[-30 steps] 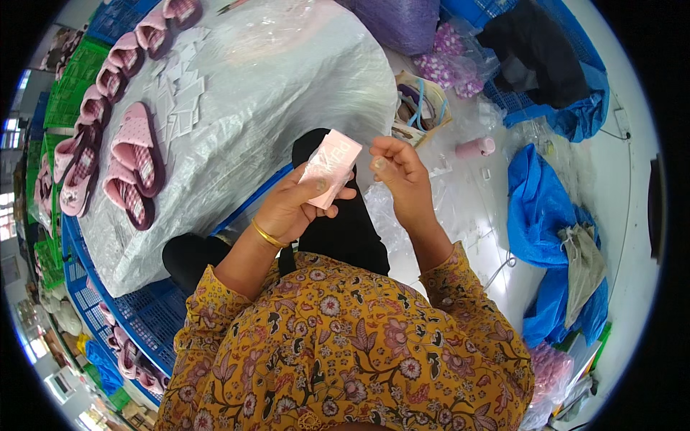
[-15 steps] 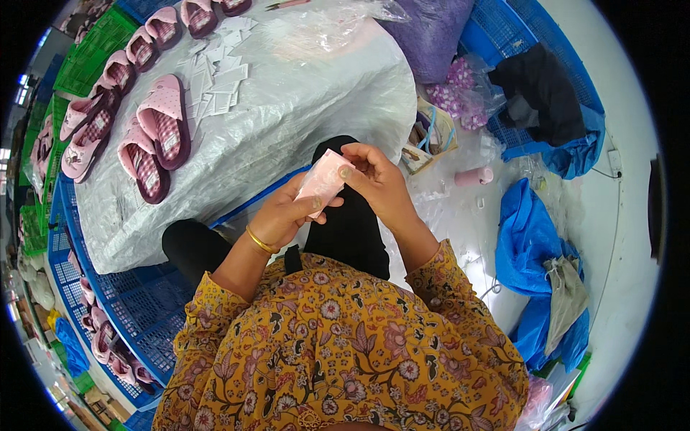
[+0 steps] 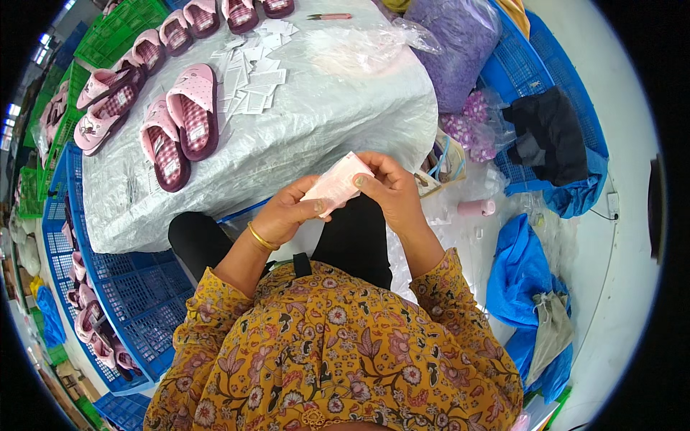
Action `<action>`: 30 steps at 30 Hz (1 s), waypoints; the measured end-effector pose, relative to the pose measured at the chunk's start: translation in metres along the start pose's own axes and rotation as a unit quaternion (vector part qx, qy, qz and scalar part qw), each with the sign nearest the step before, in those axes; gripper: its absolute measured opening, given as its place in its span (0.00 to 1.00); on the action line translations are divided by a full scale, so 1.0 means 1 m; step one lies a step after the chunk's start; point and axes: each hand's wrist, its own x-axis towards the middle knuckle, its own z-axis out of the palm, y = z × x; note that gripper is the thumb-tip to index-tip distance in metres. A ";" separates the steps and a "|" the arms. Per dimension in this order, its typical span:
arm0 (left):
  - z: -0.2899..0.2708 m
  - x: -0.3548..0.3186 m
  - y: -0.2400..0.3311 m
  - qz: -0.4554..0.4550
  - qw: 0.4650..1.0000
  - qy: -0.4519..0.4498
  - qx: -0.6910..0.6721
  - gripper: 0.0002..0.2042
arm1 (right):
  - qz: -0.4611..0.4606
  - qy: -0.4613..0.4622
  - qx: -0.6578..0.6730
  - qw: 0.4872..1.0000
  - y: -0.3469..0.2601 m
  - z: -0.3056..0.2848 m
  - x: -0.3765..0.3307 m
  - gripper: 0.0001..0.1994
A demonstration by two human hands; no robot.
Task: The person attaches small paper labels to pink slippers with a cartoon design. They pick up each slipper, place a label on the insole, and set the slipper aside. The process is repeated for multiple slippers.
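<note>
Over my lap, both hands hold a small pale pink rectangular bundle (image 3: 336,184); whether it is labels or folded wrapping I cannot tell. My left hand (image 3: 282,210) grips its lower left end, thumb on top. My right hand (image 3: 390,190) pinches the upper right end, with the thumb on the face and fingers behind. Beyond my hands, a pair of pink slippers (image 3: 192,118) with checked insoles and dark red soles lies on the plastic-covered table (image 3: 345,118). Loose white paper tags (image 3: 251,79) are scattered beside them.
More pink slippers (image 3: 201,18) line the table's far left edge. Small thread snips (image 3: 329,16) lie at the back. Blue crates (image 3: 140,287) holding slippers stand at left. At right are a purple sack (image 3: 453,50), a pink roll (image 3: 476,207) and blue sheeting (image 3: 519,273).
The bundle has tilted from steep to a flatter slant, still between both hands. My right hand has shifted slightly right. The whole view has shifted, so the table appears farther right.
</note>
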 end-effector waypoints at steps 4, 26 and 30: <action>0.000 0.008 0.015 0.105 0.994 0.023 0.037 0.28 | -0.011 -0.029 -0.127 0.991 -0.006 0.000 0.005 0.18; -0.004 0.010 0.007 -0.002 0.990 -0.041 -0.133 0.18 | -0.047 -0.094 -0.095 0.990 -0.004 0.011 0.006 0.19; 0.000 0.009 -0.008 0.022 0.986 0.004 -0.163 0.15 | -0.071 -0.106 -0.120 0.985 0.004 0.004 0.004 0.19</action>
